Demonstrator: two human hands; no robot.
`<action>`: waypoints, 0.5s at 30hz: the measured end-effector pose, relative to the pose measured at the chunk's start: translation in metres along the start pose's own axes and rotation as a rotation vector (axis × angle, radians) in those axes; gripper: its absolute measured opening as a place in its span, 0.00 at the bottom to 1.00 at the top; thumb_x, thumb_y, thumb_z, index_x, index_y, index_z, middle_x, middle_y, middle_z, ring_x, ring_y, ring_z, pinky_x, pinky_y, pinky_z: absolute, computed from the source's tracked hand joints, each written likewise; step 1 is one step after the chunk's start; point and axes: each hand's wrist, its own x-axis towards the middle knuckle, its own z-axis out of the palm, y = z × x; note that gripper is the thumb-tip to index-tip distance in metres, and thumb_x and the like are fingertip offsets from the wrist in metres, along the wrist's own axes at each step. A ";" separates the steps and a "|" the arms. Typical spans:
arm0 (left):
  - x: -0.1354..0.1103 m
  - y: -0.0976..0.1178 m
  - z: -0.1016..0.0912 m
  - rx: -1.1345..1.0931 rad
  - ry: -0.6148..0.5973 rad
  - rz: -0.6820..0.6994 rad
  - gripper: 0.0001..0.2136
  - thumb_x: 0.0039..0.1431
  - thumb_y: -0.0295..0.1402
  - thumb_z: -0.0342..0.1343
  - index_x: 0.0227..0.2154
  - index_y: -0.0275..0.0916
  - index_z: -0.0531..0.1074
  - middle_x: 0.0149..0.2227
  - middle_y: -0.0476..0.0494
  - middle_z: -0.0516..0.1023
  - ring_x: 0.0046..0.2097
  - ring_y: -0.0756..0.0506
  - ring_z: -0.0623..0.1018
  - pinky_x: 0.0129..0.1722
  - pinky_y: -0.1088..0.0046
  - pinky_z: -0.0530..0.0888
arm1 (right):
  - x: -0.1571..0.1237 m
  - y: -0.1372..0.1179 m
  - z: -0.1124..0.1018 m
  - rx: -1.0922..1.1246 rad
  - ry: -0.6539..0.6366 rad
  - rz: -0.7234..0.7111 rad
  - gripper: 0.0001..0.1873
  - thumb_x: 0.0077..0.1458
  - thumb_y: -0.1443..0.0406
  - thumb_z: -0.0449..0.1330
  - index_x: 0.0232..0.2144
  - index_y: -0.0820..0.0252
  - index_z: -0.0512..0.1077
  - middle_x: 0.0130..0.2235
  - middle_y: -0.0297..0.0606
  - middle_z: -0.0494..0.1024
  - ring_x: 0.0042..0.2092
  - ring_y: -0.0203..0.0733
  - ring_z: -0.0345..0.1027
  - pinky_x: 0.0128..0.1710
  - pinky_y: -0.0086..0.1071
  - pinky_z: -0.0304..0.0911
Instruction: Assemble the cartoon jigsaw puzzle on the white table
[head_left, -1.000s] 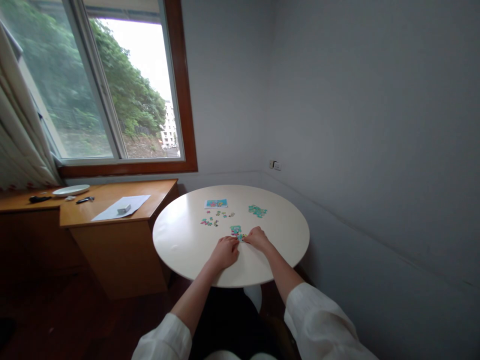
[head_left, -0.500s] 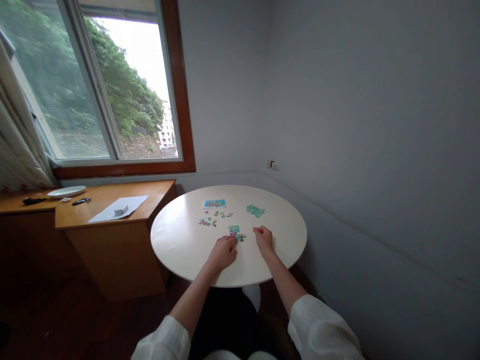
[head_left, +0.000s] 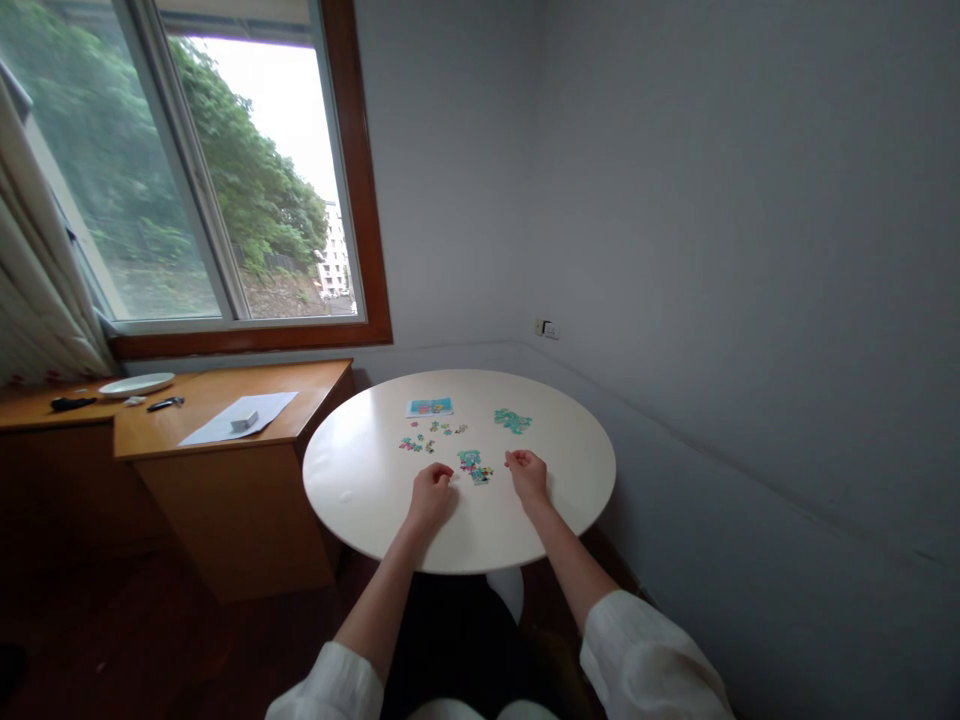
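A partly joined jigsaw puzzle (head_left: 474,468) lies flat on the white round table (head_left: 360,500), between my two hands. Just left of it is my left hand (head_left: 432,492), its fingers curled in and apart from the puzzle. My right hand (head_left: 529,474) rests to the right, thumb and fingers pinched together. Whatever either hand may hold is too small or hidden to make out. Beyond my right hand sits a heap of green puzzle pieces (head_left: 513,421). Several loose puzzle pieces (head_left: 412,444) are scattered farther back on the left.
A blue picture sheet (head_left: 430,408) lies toward the table's far side. To the left stands a wooden desk (head_left: 225,480) bearing white paper (head_left: 262,412), a small white box (head_left: 244,421) and a white plate (head_left: 136,385). A grey wall (head_left: 720,330) rises beyond the table on the right.
My left hand has drawn back to the left, off the puzzle's edge, leaving more of it visible. My right hand stays nearly in place, still pinched.
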 end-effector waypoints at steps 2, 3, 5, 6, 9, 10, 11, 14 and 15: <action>0.000 -0.001 0.000 -0.012 0.000 0.007 0.10 0.45 0.21 0.45 0.24 0.35 0.71 0.26 0.45 0.75 0.31 0.48 0.73 0.33 0.73 0.68 | -0.001 -0.001 0.000 -0.002 -0.013 0.006 0.16 0.36 0.53 0.58 0.20 0.61 0.63 0.20 0.37 0.72 0.23 0.37 0.63 0.22 0.28 0.56; 0.000 -0.001 0.000 -0.016 0.000 0.011 0.10 0.45 0.21 0.45 0.24 0.35 0.71 0.25 0.45 0.75 0.31 0.48 0.73 0.33 0.73 0.67 | -0.001 -0.001 0.000 -0.003 -0.015 0.008 0.17 0.36 0.53 0.58 0.19 0.60 0.63 0.20 0.37 0.72 0.23 0.37 0.63 0.22 0.28 0.56; 0.000 0.000 0.000 -0.017 -0.002 0.014 0.10 0.44 0.21 0.44 0.23 0.35 0.71 0.25 0.45 0.74 0.30 0.48 0.72 0.33 0.73 0.67 | -0.001 -0.002 0.000 -0.002 -0.013 0.014 0.16 0.36 0.53 0.57 0.19 0.60 0.63 0.19 0.36 0.71 0.22 0.36 0.63 0.22 0.27 0.56; 0.000 0.000 0.000 -0.016 -0.003 0.012 0.10 0.44 0.21 0.44 0.23 0.35 0.71 0.24 0.45 0.74 0.30 0.48 0.72 0.32 0.73 0.67 | -0.001 -0.002 0.000 0.000 -0.010 0.017 0.16 0.37 0.53 0.57 0.19 0.60 0.62 0.19 0.35 0.70 0.22 0.36 0.62 0.22 0.27 0.56; -0.001 0.002 -0.001 -0.018 -0.004 0.005 0.10 0.44 0.21 0.44 0.22 0.35 0.70 0.23 0.46 0.73 0.29 0.49 0.71 0.32 0.74 0.67 | 0.000 -0.002 0.001 0.008 0.003 0.022 0.15 0.37 0.54 0.56 0.20 0.59 0.61 0.18 0.33 0.69 0.22 0.35 0.61 0.22 0.27 0.56; -0.001 0.003 -0.002 -0.020 -0.004 0.005 0.09 0.44 0.21 0.44 0.22 0.35 0.70 0.23 0.46 0.73 0.29 0.49 0.71 0.32 0.74 0.67 | 0.000 -0.002 0.001 0.011 0.003 0.021 0.15 0.37 0.54 0.56 0.20 0.59 0.61 0.18 0.32 0.68 0.22 0.35 0.61 0.23 0.27 0.56; -0.001 0.003 -0.002 -0.022 -0.004 0.005 0.09 0.44 0.21 0.44 0.22 0.35 0.70 0.23 0.46 0.73 0.29 0.49 0.71 0.32 0.74 0.67 | 0.000 -0.002 0.000 0.014 0.002 0.017 0.15 0.37 0.54 0.56 0.20 0.59 0.61 0.18 0.32 0.68 0.22 0.34 0.61 0.23 0.27 0.56; -0.002 0.004 -0.002 -0.027 -0.004 0.002 0.09 0.44 0.21 0.44 0.22 0.35 0.70 0.23 0.47 0.72 0.29 0.49 0.71 0.32 0.74 0.67 | -0.001 -0.005 0.000 0.015 -0.011 0.006 0.14 0.36 0.55 0.57 0.19 0.59 0.60 0.17 0.30 0.66 0.22 0.34 0.60 0.24 0.27 0.56; -0.002 0.004 -0.001 -0.029 -0.003 0.000 0.09 0.44 0.21 0.45 0.22 0.35 0.70 0.22 0.47 0.72 0.29 0.49 0.71 0.32 0.74 0.67 | -0.002 -0.006 0.000 0.011 -0.015 0.004 0.14 0.35 0.55 0.57 0.18 0.59 0.60 0.17 0.30 0.66 0.22 0.34 0.60 0.24 0.27 0.56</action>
